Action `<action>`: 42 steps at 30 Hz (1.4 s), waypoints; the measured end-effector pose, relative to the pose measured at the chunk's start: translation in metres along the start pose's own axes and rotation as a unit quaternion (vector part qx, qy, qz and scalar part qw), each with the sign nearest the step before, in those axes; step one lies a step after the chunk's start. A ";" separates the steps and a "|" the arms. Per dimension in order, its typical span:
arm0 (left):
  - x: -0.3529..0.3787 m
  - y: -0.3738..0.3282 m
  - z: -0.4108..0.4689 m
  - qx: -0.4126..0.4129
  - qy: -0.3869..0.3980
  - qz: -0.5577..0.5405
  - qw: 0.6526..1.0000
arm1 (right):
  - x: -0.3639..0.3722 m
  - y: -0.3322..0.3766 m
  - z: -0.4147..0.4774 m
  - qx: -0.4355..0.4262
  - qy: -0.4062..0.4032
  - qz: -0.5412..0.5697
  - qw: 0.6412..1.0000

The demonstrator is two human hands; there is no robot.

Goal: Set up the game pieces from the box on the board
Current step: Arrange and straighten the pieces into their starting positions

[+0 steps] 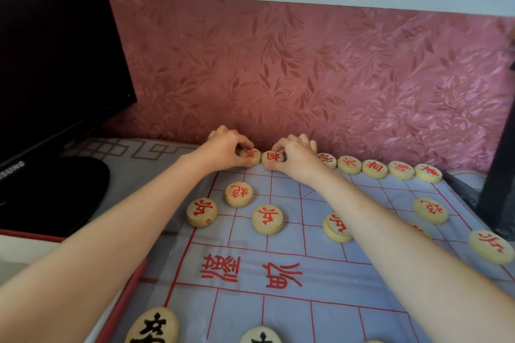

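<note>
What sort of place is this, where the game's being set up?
Probably a room at home: a dark monitor stands at the left, leaf-patterned pink wallpaper runs behind, and a Chinese chess board with wooden pieces lies in front.

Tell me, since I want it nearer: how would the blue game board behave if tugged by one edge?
The board looks like a thin sheet, rippled along its left edge, so it would probably flop and crease, not slide stiffly. The pieces resting on it would likely shift.
</note>
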State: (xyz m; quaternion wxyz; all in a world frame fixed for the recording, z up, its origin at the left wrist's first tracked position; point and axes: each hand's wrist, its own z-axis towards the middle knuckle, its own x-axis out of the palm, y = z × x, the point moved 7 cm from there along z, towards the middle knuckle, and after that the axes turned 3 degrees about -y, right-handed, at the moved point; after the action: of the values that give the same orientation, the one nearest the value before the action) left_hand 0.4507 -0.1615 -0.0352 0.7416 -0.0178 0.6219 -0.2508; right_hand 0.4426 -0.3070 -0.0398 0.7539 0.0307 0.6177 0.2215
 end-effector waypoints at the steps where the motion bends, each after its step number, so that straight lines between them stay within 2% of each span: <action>1: 0.000 0.000 0.000 0.001 0.001 0.001 1.000 | 0.000 0.000 0.000 0.000 -0.001 -0.002 1.000; 18: -0.001 0.001 -0.003 0.004 0.023 0.001 1.000 | -0.010 -0.005 -0.004 0.016 -0.027 -0.010 0.999; 23: -0.011 -0.027 0.003 0.064 -0.037 -0.010 0.997 | -0.041 -0.039 -0.016 0.054 0.004 0.004 0.999; 26: -0.002 -0.052 0.011 0.086 -0.007 -0.032 0.996 | -0.049 -0.067 -0.022 0.083 0.003 0.035 0.996; 28: 0.009 -0.065 0.017 0.088 0.014 -0.040 0.995 | -0.047 -0.081 -0.023 0.090 0.030 0.024 0.995; 31: 0.018 -0.078 0.022 0.086 0.002 -0.038 0.996 | -0.039 -0.092 -0.023 0.100 0.074 -0.001 0.992; 37: 0.033 -0.091 0.026 0.098 0.050 -0.055 0.992 | -0.035 -0.099 -0.023 0.098 0.065 0.004 0.993; 42: 0.038 -0.097 0.029 0.087 0.032 -0.077 0.993 | -0.037 -0.099 -0.026 0.095 0.051 0.020 0.994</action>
State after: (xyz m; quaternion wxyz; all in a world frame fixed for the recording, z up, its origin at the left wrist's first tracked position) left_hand 0.4478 -0.2691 -0.0306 0.6985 0.0073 0.6180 -0.3607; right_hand 0.4425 -0.4154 -0.0439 0.7104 0.1032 0.6731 0.1779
